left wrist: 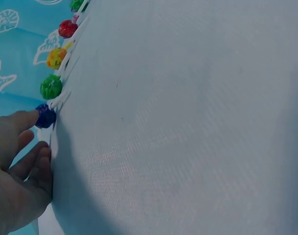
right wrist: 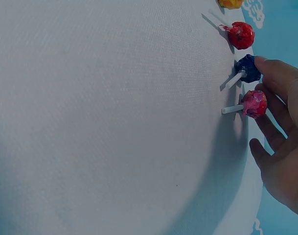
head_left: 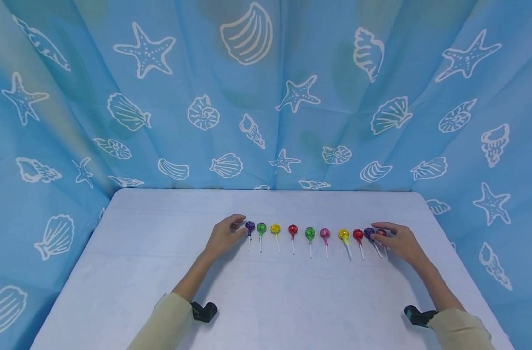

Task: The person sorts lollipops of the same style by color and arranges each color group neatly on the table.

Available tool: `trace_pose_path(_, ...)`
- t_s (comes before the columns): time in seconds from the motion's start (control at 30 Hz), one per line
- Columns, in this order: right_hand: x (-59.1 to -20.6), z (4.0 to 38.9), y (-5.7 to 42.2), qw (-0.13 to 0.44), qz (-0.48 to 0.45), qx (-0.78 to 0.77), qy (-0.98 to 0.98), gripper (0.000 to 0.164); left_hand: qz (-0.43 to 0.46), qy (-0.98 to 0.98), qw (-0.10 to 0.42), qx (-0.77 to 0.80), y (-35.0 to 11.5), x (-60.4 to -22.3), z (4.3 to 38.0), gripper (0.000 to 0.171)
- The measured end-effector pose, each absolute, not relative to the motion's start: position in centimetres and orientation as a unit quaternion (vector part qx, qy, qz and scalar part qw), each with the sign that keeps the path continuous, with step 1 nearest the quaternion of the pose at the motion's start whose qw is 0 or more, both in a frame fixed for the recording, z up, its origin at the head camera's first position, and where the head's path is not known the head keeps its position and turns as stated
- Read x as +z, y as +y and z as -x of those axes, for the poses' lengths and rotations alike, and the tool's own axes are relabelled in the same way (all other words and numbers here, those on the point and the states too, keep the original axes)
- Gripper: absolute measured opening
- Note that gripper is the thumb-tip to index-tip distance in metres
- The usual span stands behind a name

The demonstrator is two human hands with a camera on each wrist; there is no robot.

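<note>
A row of lollipops in bright wrappers lies on the white table [head_left: 292, 301], sticks toward me. My left hand [head_left: 225, 236] is at the left end, its thumb against the dark purple lollipop [head_left: 250, 225] and its other fingers loosely bent. At the right end, the thumb of my right hand [head_left: 400, 241] touches the other dark purple lollipop [right wrist: 248, 68]. Its fingers spread behind the pink-red lollipop [right wrist: 255, 104], which the hand partly covers in the head view. Next to these lie a red lollipop [head_left: 358, 235] and a green lollipop [head_left: 261, 227].
Between the hands lie two yellow lollipops, one yellow lollipop [head_left: 275, 229] toward the left, plus a red lollipop [head_left: 293, 229], a green lollipop [head_left: 310, 235] and a pink lollipop [head_left: 325, 234]. A blue curtain [head_left: 257, 97] with white shells and starfish hangs behind the table.
</note>
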State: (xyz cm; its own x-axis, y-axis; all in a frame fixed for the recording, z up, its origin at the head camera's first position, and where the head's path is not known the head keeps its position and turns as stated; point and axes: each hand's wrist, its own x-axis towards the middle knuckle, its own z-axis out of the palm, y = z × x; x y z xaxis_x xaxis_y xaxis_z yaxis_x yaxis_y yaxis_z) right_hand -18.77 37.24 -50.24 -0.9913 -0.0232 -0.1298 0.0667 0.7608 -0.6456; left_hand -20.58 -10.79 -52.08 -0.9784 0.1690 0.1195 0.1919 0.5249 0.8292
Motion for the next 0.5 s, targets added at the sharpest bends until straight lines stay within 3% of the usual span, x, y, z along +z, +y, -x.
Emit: trace_pose_path(0.5, -51.2, 19.3, 37.5, 0.063, -0.009, -0.334, 0.94, 0.044, 0.078, -0.894, -0.006, -0.442, -9.7, -52.0, 21.1, 0.033)
